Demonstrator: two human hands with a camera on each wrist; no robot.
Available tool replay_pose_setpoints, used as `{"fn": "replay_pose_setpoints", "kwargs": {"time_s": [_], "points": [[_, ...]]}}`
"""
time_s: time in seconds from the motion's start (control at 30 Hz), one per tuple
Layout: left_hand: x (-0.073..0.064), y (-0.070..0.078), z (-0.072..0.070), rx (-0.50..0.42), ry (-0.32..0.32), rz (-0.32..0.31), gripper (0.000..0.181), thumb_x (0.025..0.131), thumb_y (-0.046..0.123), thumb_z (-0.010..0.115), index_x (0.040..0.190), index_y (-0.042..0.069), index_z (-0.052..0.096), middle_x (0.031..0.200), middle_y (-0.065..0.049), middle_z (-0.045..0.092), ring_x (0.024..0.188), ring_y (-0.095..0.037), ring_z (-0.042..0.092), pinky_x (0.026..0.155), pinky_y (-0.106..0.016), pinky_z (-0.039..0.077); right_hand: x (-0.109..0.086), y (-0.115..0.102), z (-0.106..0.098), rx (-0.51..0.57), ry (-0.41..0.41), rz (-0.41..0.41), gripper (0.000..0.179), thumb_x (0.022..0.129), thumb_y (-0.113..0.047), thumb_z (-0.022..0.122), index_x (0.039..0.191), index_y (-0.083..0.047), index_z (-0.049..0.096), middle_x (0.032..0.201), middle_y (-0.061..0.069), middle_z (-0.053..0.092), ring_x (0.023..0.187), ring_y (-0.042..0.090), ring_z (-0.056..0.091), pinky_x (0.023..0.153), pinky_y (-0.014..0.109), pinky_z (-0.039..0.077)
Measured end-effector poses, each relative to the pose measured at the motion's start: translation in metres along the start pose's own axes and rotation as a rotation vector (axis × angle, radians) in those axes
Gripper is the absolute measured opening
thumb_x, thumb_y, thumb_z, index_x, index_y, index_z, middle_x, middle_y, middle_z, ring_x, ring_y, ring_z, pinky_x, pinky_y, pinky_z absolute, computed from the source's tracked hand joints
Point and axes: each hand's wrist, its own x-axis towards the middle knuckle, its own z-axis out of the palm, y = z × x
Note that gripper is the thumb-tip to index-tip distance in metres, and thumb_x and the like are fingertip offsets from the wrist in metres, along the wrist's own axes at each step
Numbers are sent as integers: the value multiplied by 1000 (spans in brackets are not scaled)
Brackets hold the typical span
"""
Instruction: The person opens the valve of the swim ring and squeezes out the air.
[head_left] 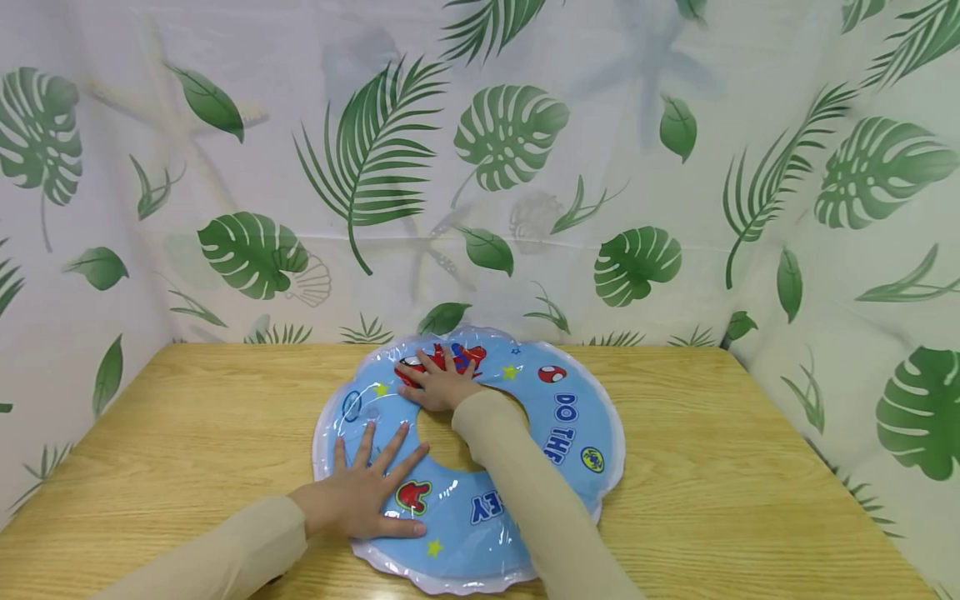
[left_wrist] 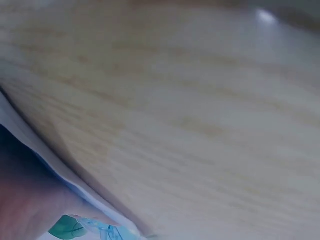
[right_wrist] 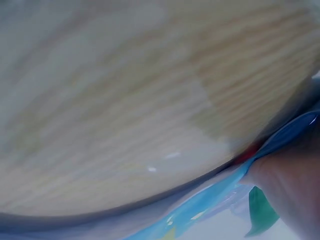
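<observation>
On the near side of the wood-grain table [head_left: 712, 467], a round blue Spider-Man swim ring [head_left: 536, 392], flat on the wood and directly beneath both hands, with no gap to cross. No true long axis to speak of; at most looks a touch broader side to side, perhaps only through the slanted view. Nearest, at the end of a beige left sleeve [head_left: 217, 550], the left hand [head_left: 356, 496]: fingers straight and spread wide, palm down on the ring's left flank, gripping nothing. To the right of it, "EY" lettering [head_left: 487, 507], then the right sleeve [head_left: 536, 500], slanting over the near part and across the central hole [head_left: 444, 446]. Beyond the sleeve, "DO THE" lettering [head_left: 558, 437] on the right flank, clear of both hands. Farther off, the right hand [head_left: 442, 386]: also wide, fingers fanned over the Spider-Man print [head_left: 471, 357] on the far part, holding nothing. Pressing or merely resting, cannot tell. Probably decisive for any turn or slide: both contacts mostly left of centre, one near, one far. Behind the far rim, a leaf-print sheet [head_left: 555, 279].
</observation>
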Motion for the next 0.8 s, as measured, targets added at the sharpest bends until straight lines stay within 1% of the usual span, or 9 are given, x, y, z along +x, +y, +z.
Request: {"fn": "replay_pose_setpoints", "kwargs": {"time_s": [0.1, 0.17, 0.27, 0.33, 0.47, 0.53, 0.67, 0.8], "points": [[2, 2, -1, 7, -23, -9, 96, 70, 84, 36, 147, 34, 6, 155, -6, -8, 134, -52, -10, 93, -77, -2, -3, 4, -3, 25, -6, -24, 58, 90, -64, 24, 143, -46, 9, 156, -5, 2, 141, 36, -7, 103, 69, 7], [3, 2, -2, 9, -30, -13, 97, 69, 84, 36, 147, 34, 6, 155, -7, -8, 134, -52, -10, 93, -77, -2, -5, 8, -7, 46, -11, -47, 59, 90, -63, 25, 144, -44, 9, 156, -4, 3, 142, 35, -5, 104, 67, 10], [2, 3, -3, 22, -33, -17, 97, 70, 84, 36, 147, 33, 6, 155, -7, -7, 134, -52, -9, 93, -77, -1, -11, 15, -14, 71, -23, -57, 59, 91, -61, 29, 144, -44, 10, 156, -3, 5, 142, 32, 0, 105, 66, 12], [2, 3, -3, 20, -30, -17, 96, 70, 83, 37, 147, 33, 7, 155, -7, -7, 134, -53, -8, 93, -78, -1, -15, 20, -20, 59, -17, -63, 59, 91, -59, 31, 144, -42, 11, 156, -3, 5, 142, 31, 4, 106, 64, 11], [1, 3, -2, 24, -16, -12, 96, 70, 83, 37, 147, 33, 7, 155, -8, -5, 134, -53, -6, 93, -78, 1, -26, 34, -29, -12, 16, -89, 59, 93, -55, 33, 146, -37, 12, 156, 0, 6, 142, 33, 6, 107, 63, 8], [1, 3, -1, 23, -12, -13, 97, 70, 83, 36, 147, 33, 7, 155, -8, -5, 134, -53, -6, 92, -78, 1, -32, 43, -33, -5, 30, -100, 59, 94, -52, 34, 146, -35, 14, 156, 1, 6, 142, 34, 5, 107, 64, 7], [2, 2, 1, 21, -9, -11, 97, 70, 84, 36, 147, 33, 7, 155, -8, -5, 134, -53, -6, 92, -78, 0, -43, 66, -38, 24, 30, -80, 59, 94, -52, 34, 146, -31, 16, 155, 6, 5, 141, 38, 2, 106, 65, 3], [3, 2, 1, 22, -13, -9, 97, 70, 84, 35, 147, 32, 7, 155, -8, -5, 134, -53, -7, 92, -78, -1, -52, 90, -38, 10, 9, -41, 60, 95, -54, 29, 147, -31, 12, 155, 8, 0, 140, 39, -3, 106, 66, 3]]}}
